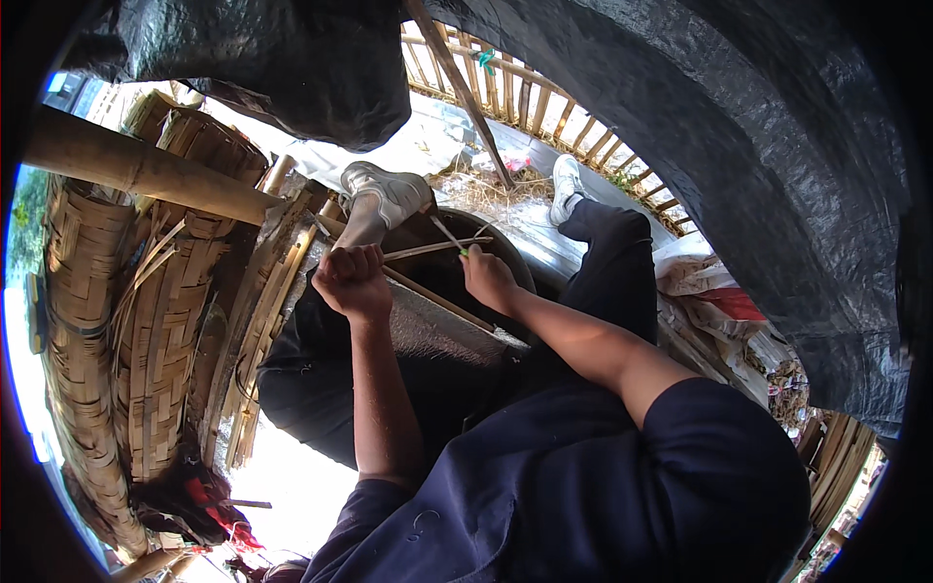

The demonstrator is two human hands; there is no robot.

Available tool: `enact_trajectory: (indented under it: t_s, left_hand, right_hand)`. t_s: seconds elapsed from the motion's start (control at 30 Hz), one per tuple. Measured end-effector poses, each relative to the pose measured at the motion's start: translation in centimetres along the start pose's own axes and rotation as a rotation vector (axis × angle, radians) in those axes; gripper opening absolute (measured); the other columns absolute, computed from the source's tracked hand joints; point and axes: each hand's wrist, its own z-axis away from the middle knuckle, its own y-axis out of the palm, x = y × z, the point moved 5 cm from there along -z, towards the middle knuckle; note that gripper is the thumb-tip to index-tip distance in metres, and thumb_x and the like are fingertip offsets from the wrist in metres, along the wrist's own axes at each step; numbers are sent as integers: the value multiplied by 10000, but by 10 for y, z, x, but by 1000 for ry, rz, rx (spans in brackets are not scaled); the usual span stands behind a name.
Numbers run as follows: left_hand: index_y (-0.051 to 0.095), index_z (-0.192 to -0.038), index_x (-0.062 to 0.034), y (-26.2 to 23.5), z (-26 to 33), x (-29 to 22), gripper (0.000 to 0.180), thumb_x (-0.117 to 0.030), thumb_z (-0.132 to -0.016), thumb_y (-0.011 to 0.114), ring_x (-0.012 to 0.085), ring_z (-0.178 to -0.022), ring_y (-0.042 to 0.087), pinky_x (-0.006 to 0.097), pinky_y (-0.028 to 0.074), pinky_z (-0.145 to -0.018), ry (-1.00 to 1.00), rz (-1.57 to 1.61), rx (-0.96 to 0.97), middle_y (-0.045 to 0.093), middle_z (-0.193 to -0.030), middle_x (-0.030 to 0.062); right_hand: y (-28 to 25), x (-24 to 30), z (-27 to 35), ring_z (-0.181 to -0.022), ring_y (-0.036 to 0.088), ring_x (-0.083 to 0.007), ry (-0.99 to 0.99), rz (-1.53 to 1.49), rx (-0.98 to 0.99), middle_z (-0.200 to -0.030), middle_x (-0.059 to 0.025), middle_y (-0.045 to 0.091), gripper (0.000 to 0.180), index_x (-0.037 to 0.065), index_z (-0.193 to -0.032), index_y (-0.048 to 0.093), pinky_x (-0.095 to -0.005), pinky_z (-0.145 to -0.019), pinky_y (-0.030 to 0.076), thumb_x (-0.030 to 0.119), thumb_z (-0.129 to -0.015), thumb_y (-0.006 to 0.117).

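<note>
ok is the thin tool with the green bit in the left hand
No, the right hand holds the thin tool by its green bit, while the left hand is curled apart from it.

Navy shirt (573, 486), seemingly black trousers (614, 277), pale shoes (393, 194)

A: Where's your cam?
B: On your head, left fisheye, facing down. Your shirt (583, 476) is nearest, filling the bottom; your left hand (352, 282) and right hand (488, 279) sit mid-frame, your shoes (391, 199) farther.
A: Edges?
B: Yours bow; see the fence (541, 109), upper right.
</note>
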Motion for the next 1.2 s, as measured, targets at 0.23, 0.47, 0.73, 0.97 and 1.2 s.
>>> enact_trajectory:
  t_s: [0.23,0.47,0.73,0.97,1.2]
  left_hand:
    - [206,-579,-144,15,-4,9,378,-301,-866,396,109,-450,128,318,159,-460,-62,-6,7,133,-506,-31]
    - [205,-580,-147,23,0,12,362,-280,-854,401,112,-453,128,317,161,-464,-72,20,-9,133,-507,-30]
    - [229,-575,-157,27,-1,9,396,-339,-895,375,116,-468,133,320,175,-491,-77,-57,79,162,-495,-28]
    - [225,-575,-149,9,1,-4,386,-328,-878,383,117,-462,127,322,169,-482,-40,-24,-8,154,-494,-26]
    - [216,-572,-141,29,1,14,358,-291,-840,399,119,-451,124,326,159,-467,-84,13,82,152,-487,-30]
  right_hand:
    - [11,-60,-4,-867,640,-416,269,-25,23,-864,-287,639,323,-34,-966,507,-508,-742,513,276,-965,420]
    - [2,-78,-4,-798,644,-425,204,-5,-44,-792,-277,639,300,-26,-932,537,-509,-694,520,260,-953,449]
    - [8,-59,-5,-873,640,-423,175,-63,-5,-876,-287,642,336,-33,-969,545,-525,-745,510,279,-965,419]
    - [-4,-5,-4,-832,648,-413,11,-39,38,-854,-262,651,366,-36,-922,560,-497,-725,522,292,-969,404]
    - [12,-93,-9,-783,640,-436,325,17,-19,-783,-289,634,394,-46,-949,591,-518,-697,511,306,-964,416]
